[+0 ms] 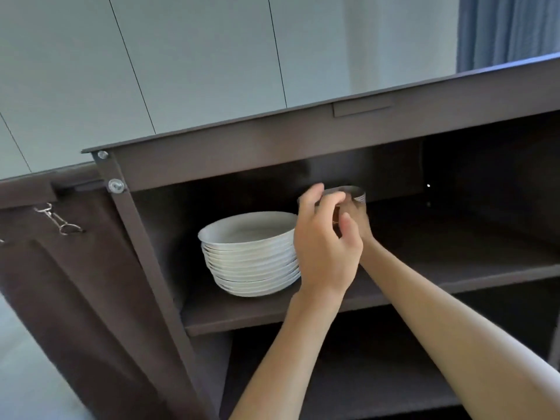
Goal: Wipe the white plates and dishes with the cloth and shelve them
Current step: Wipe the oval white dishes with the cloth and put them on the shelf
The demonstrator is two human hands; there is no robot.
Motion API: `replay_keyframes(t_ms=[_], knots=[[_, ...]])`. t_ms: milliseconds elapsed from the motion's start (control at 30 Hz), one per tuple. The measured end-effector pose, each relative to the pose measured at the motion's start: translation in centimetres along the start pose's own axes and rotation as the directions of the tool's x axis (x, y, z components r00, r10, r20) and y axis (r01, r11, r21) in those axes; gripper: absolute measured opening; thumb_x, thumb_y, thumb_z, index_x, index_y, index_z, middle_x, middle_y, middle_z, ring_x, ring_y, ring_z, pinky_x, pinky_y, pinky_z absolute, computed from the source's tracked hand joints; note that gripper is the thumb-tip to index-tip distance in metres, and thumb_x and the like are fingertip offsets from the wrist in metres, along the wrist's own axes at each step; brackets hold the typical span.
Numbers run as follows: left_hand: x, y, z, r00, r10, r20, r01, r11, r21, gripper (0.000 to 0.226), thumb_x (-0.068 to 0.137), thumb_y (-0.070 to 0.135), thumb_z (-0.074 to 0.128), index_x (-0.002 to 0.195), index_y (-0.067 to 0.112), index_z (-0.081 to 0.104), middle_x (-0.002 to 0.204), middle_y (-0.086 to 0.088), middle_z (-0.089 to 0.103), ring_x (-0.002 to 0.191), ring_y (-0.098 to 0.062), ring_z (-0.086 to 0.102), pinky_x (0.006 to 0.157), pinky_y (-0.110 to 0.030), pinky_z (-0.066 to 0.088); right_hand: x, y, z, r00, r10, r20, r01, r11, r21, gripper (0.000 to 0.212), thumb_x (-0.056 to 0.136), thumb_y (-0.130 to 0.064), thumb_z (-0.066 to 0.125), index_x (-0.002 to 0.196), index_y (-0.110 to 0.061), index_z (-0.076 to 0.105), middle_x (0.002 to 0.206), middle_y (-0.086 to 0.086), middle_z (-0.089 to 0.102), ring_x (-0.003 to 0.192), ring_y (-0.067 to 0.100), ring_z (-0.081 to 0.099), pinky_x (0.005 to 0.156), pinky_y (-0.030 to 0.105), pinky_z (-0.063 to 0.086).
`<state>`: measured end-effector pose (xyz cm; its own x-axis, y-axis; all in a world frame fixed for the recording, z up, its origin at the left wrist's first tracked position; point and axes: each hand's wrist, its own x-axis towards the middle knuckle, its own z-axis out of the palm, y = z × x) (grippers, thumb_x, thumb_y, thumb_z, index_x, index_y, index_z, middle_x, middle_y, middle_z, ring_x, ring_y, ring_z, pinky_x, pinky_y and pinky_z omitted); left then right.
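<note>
A stack of several white plates (250, 253) stands on the left part of the upper shelf (454, 268) inside the dark brown cabinet. Just right of the stack, both hands hold a small white dish (359, 195) above the shelf, in the shadow. My left hand (324, 247) is in front, its fingers curled over the dish's near rim. My right hand (359, 221) is mostly hidden behind the left one and grips the dish from the right side. Most of the dish is covered by the hands. No cloth is in view.
The cabinet door (69, 283) hangs open at the left, with a metal clip (59, 219) on its inner face. The shelf stretches bare to the right of the hands. A lower shelf (363, 374) lies dark below. The cabinet's top edge (272, 153) is close overhead.
</note>
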<state>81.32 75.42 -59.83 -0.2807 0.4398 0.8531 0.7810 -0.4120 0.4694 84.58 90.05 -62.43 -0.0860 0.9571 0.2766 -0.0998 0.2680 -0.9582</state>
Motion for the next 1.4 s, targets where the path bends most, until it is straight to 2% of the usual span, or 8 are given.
replay_keyframes(t_ms=[100, 200, 300, 433, 700, 1100, 1267, 1400], knots=[[-1.4, -1.2, -3.3, 0.969, 0.033, -0.246, 0.016, 0.981, 0.196, 0.044, 0.089, 0.014, 0.069, 0.132, 0.009, 0.062, 0.158, -0.022, 0.036, 0.145, -0.034, 0.040, 0.115, -0.041, 0.036, -3.4, -1.2, 1.2, 0.984, 0.169, 0.062, -0.176, 0.976, 0.128, 0.054, 0.107, -0.052, 0.035, 0.123, -0.011, 0.066, 0.108, 0.007, 0.071, 0.097, 0.017, 0.066, 0.095, 0.036, 0.051], [-2.3, -3.1, -5.8, 0.912, -0.273, -0.305, 0.349, 0.907, 0.234, 0.074, 0.093, 0.035, 0.070, 0.152, 0.006, 0.037, 0.165, -0.033, 0.008, 0.149, -0.047, 0.024, 0.118, -0.057, 0.027, -5.6, -1.8, 2.6, 0.964, 0.234, 0.127, -0.252, 0.957, 0.142, 0.059, 0.106, -0.054, 0.033, 0.130, -0.010, 0.064, 0.106, 0.005, 0.069, 0.093, 0.014, 0.063, 0.092, 0.035, 0.043], [-3.2, -5.9, -8.1, 0.807, -0.544, -0.229, 0.586, 0.787, 0.195, 0.114, 0.084, 0.061, 0.072, 0.162, 0.006, 0.009, 0.166, -0.032, -0.005, 0.154, -0.047, 0.005, 0.116, -0.065, 0.026, -7.1, -2.5, 4.2, 0.961, 0.232, 0.149, -0.253, 0.956, 0.147, 0.060, 0.104, -0.055, 0.037, 0.138, -0.010, 0.059, 0.120, 0.004, 0.068, 0.098, 0.015, 0.064, 0.081, 0.026, 0.043], [-3.2, -9.2, -10.4, 0.713, -0.697, 0.070, 0.689, 0.716, 0.109, 0.152, 0.060, 0.066, 0.089, 0.160, 0.030, -0.020, 0.170, -0.020, -0.006, 0.156, -0.039, 0.009, 0.116, -0.060, 0.029, -7.1, -2.4, 6.0, 0.962, 0.241, 0.129, -0.260, 0.952, 0.163, 0.061, 0.099, -0.061, 0.044, 0.143, -0.020, 0.053, 0.122, -0.004, 0.064, 0.102, 0.014, 0.061, 0.098, 0.033, 0.042], [-3.5, -11.2, -9.5, 0.787, -0.613, 0.070, 0.592, 0.782, 0.193, 0.151, 0.060, 0.041, 0.098, 0.160, 0.032, -0.016, 0.157, -0.016, 0.033, 0.133, -0.038, 0.047, 0.109, -0.051, 0.041, -6.0, -0.1, 8.6, 0.994, 0.089, 0.068, -0.093, 0.993, 0.066, 0.050, 0.103, -0.052, 0.039, 0.148, -0.031, 0.042, 0.135, 0.004, 0.058, 0.116, 0.024, 0.056, 0.099, 0.039, 0.044], [1.2, -15.7, -6.3, 0.708, -0.686, 0.166, 0.667, 0.727, 0.160, 0.156, 0.060, 0.031, 0.099, 0.157, 0.039, -0.023, 0.159, -0.018, 0.024, 0.140, -0.038, 0.039, 0.113, -0.047, 0.037, -0.9, 1.1, 10.4, 0.998, 0.048, -0.050, -0.049, 0.999, -0.008, 0.061, 0.107, -0.057, 0.020, 0.149, -0.021, 0.046, 0.146, 0.014, 0.052, 0.132, 0.034, 0.049, 0.108, 0.041, 0.036], [3.4, -18.0, -4.3, 0.695, -0.705, 0.140, 0.659, 0.703, 0.267, 0.159, 0.059, 0.033, 0.100, 0.156, 0.039, -0.026, 0.167, -0.027, 0.002, 0.148, -0.049, 0.027, 0.119, -0.056, 0.033, 3.0, 1.0, 11.2, 0.998, 0.017, -0.068, -0.026, 0.990, -0.139, 0.057, 0.110, -0.048, 0.022, 0.142, -0.012, 0.053, 0.141, 0.020, 0.056, 0.131, 0.038, 0.050, 0.108, 0.041, 0.036], [4.5, -20.4, -2.9, 0.699, -0.703, 0.130, 0.674, 0.709, 0.205, 0.153, 0.062, 0.029, 0.098, 0.159, 0.039, -0.019, 0.163, -0.021, 0.023, 0.144, -0.043, 0.037, 0.114, -0.049, 0.037, 4.5, 2.4, 12.3, 0.991, -0.100, -0.090, 0.075, 0.967, -0.242, 0.055, 0.111, -0.042, 0.022, 0.140, -0.009, 0.054, 0.141, 0.022, 0.056, 0.131, 0.040, 0.048, 0.108, 0.042, 0.034]])
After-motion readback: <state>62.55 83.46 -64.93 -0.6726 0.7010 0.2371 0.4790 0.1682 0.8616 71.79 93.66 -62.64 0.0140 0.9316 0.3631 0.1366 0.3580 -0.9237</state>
